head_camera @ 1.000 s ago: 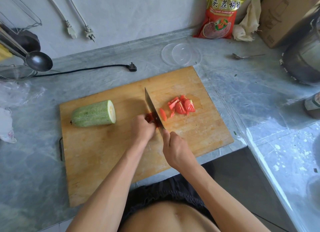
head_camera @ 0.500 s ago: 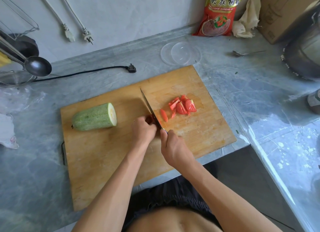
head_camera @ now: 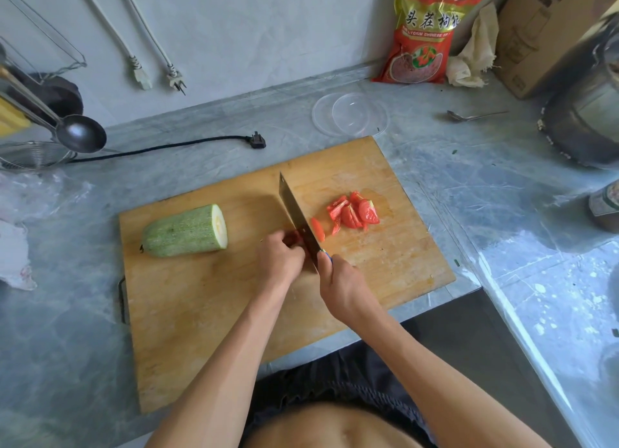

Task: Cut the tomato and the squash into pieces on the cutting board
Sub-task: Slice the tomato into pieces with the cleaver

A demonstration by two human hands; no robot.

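- Sitting under everything is the grey counter (head_camera: 435, 186), with the wooden cutting board (head_camera: 201, 313) lying on it.
- squash (head_camera: 186, 230) half lies on the board, well off to the left hand's outer side, uncut.
- right hand (head_camera: 341, 285) grips the cleaver (head_camera: 294, 210) handle, blade right beside the left hand.
- left hand (head_camera: 279, 255) curls over the last tomato (head_camera: 292, 238) chunk.
- tomato pieces (head_camera: 353, 213) are piled just beyond the blade.

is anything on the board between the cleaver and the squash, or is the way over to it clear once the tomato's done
Only the left hand, which holds the last bit of tomato against the cleaver, lies on that side. Beyond it, bare cutting board runs to the squash. The cut tomato pieces lie on the blade's other side.
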